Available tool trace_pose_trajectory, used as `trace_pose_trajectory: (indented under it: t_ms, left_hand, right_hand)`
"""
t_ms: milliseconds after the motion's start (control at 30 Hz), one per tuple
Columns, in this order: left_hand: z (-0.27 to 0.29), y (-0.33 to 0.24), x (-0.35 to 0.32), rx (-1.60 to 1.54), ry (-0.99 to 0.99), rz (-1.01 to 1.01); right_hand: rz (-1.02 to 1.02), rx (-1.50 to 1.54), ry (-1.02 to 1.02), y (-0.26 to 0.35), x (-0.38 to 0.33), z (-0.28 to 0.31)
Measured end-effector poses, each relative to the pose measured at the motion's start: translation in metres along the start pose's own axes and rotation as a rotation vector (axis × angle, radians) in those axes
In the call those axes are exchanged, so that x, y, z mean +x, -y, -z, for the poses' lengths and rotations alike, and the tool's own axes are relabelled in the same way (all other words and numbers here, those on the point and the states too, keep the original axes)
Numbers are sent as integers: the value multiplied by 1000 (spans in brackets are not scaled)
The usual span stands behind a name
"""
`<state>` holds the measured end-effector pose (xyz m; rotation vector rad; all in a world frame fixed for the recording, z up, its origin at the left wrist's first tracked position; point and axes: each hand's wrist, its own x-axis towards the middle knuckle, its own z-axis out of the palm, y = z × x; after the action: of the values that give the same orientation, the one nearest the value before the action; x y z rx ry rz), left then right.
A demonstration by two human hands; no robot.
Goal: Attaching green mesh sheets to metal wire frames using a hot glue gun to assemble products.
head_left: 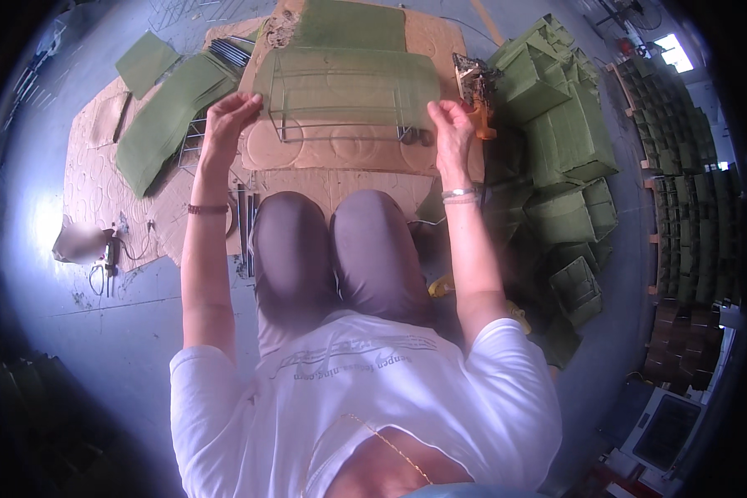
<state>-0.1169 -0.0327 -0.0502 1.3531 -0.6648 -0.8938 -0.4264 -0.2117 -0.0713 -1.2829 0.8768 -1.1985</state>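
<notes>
Between my two hands a thin, see-through green mesh-like sheet [349, 70] is stretched out. My left hand [234, 118] pinches its left end, and my right hand [451, 124] pinches the right end. Behind and below the sheet, a rectangular wire frame [340, 127] shows through it, standing on cardboard in front of my knees. Whether the sheet touches the frame I cannot tell. Farther back, a green sheet or stack of sheets [349, 25] lies on the cardboard [340, 153].
Long green sheets [158, 137] and a smaller green piece [147, 62] lie at left, near thin metal rods [231, 53]. An orange-and-black tool [484, 112] sits right of my right hand. Green open boxes [568, 133] pile up at right; stacked green goods [685, 216] stand beyond.
</notes>
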Motion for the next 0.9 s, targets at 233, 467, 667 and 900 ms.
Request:
trace_pose_trajectory:
  t_ms: [233, 467, 667, 900]
  left_hand:
    - [2, 7, 10, -78, -6, 45]
    - [-1, 10, -4, -153, 5, 62]
    - [6, 16, -6, -154, 58, 65]
    - [50, 2, 72, -239, 59, 273]
  right_hand:
    - [-88, -134, 33, -1, 13, 1]
    - [-115, -77, 28, -6, 8, 0]
    - [-82, -49, 47, -7, 2, -2]
    - [-81, -20, 98, -4, 2, -5]
